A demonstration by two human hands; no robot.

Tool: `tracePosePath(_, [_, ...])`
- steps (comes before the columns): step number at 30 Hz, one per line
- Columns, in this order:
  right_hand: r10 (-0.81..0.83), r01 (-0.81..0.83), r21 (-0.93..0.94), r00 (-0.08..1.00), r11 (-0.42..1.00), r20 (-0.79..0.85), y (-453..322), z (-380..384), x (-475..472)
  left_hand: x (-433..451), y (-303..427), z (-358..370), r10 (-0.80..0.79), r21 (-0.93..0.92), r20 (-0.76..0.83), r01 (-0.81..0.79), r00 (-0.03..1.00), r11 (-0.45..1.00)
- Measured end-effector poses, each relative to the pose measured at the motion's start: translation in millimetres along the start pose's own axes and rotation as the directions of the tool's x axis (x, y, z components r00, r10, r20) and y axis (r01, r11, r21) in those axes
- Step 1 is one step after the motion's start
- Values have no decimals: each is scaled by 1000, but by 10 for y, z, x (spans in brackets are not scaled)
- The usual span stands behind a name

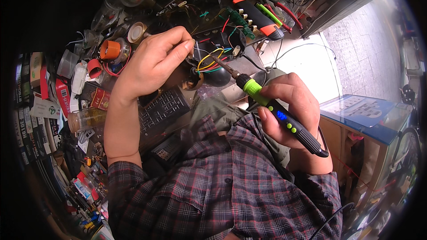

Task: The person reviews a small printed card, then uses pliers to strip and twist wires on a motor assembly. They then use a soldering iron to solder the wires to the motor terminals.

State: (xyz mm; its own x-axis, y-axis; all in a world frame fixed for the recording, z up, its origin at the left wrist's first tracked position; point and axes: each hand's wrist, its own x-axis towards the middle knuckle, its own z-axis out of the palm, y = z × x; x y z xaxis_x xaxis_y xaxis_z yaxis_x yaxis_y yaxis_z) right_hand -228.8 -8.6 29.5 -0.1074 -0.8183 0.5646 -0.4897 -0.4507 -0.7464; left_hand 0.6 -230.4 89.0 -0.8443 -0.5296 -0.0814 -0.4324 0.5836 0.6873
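Observation:
My left hand (156,60) pinches a thin strand of silvery wire (201,50), likely solder, between thumb and forefinger. In my right hand (293,105) is a soldering iron (255,88) with a lime-green grip and a lit blue display. Its dark tip points up and left, close to the strand's end and a looped yellow wire (199,63); whether they touch I cannot tell. Red, green, white and blue wires run beside the loop. Around them lies an opened black plastic housing (238,36), with a rounded black part (218,77) just below the wires.
A black-and-orange utility knife (257,18) and red-handled pliers (287,13) lie beyond the housing. Jars, caps and small boxes crowd the left, including a corked glass jar (88,119). A black keyboard (163,108) sits below my left wrist. At right stands a glass-topped cabinet (393,130).

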Motion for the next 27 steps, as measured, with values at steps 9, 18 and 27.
tracePosePath(9, [-6, 6, -1, 1000, 1000, 18, -2, -44, 41, 0, -5, -3, -6, 5, 9, 6, 1000, 1000])
tracePosePath(18, [-35, 37, -24, 996, 999, 86, -5, -160, 235, -2, -9, -5, 0, 7, 14, 0, 1000, 1000])
tracePosePath(27, [-10, 17, -42, 988, 999, 154, -72, -224, 299, -4, -14, 8, 12, 3, 5, -12, 1000, 1000])
